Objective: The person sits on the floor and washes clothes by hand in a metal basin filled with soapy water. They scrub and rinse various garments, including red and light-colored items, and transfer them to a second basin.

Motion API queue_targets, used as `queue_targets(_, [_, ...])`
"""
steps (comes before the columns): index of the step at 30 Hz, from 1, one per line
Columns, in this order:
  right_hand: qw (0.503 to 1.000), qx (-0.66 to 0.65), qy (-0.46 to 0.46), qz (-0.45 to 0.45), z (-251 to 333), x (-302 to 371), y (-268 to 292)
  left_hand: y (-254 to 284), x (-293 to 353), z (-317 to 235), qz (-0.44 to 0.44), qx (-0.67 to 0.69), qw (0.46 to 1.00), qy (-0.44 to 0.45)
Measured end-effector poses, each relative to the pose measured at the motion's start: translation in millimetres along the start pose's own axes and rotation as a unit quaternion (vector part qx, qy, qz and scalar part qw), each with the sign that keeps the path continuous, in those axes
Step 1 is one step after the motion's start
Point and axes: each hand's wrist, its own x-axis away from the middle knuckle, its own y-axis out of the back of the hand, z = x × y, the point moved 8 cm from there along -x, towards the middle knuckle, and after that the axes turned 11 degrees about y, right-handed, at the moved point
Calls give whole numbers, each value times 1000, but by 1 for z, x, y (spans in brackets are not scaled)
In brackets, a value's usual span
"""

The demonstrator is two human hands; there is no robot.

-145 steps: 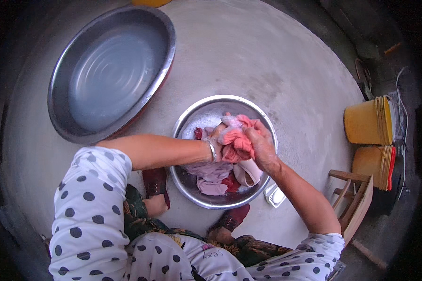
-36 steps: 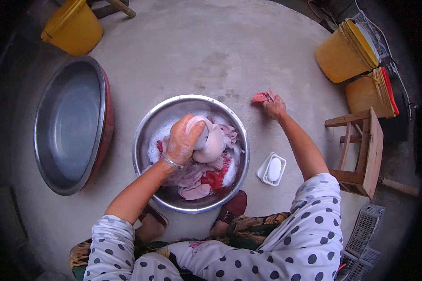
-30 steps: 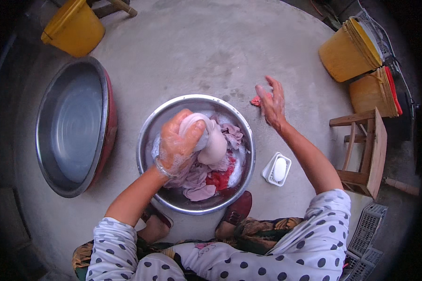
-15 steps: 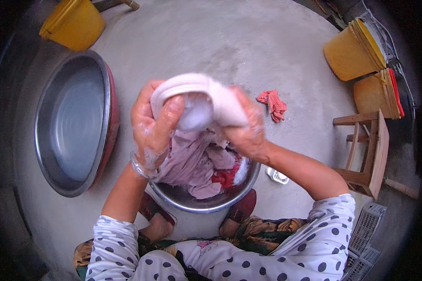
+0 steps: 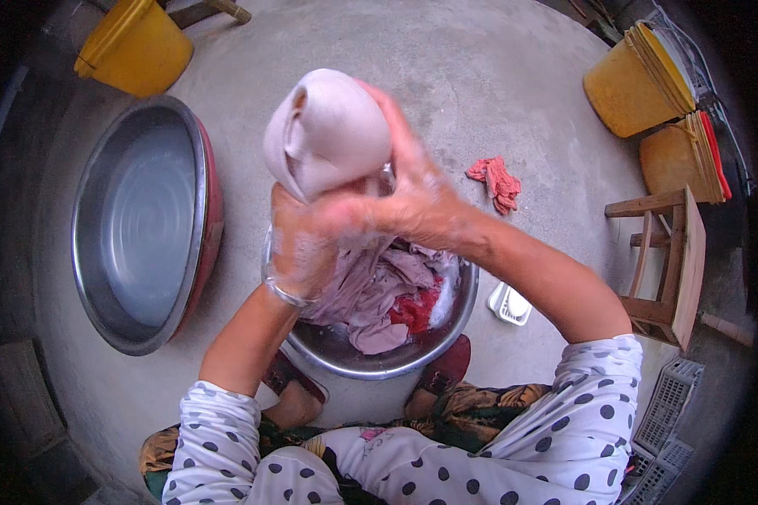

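Observation:
Above the basin, both hands are closed round a pale pink padded garment [image 5: 337, 130]; it is bunched into a smooth rounded dome with a fold on its left side. My left hand [image 5: 301, 244], wearing a silvery bracelet, grips it from below, and its fingers are partly hidden. My right hand [image 5: 417, 189] wraps its right side, the thumb crossing toward my left hand. Suds cling to the skin. Beneath them a metal basin [image 5: 370, 366] holds wet mauve cloth [image 5: 375, 290], a red cloth [image 5: 414, 311] and some white foam.
A large basin [image 5: 143, 227] of water stands at left. Yellow buckets [image 5: 139, 50] sit far left and at right [image 5: 636, 84]. On the floor lie a crumpled coral cloth [image 5: 497, 181] and a white soap dish [image 5: 509, 303]. A wooden stool [image 5: 674, 261] and grey crates [image 5: 669, 404] line the right.
The garment has moved up and slightly left, turning from an open hollow held between spread hands into a closed rounded bundle. My hands have come together beneath and beside it.

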Motion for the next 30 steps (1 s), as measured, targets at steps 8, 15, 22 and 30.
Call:
queue_targets(8, [969, -83, -195, 127, -81, 62, -65, 17, 0, -13, 7, 178, 983, 40])
queue_targets(15, [961, -212, -129, -120, -64, 26, 8, 60, -17, 13, -71, 94, 991, 69])
queue_targets(22, [942, -292, -76, -145, -62, 28, -9, 3, -5, 83, 119, 269, 928, 228])
queue_targets(30, [970, 231, 70, -22, -35, 46, -12, -1, 21, 102, 226, 218, 909, 273])
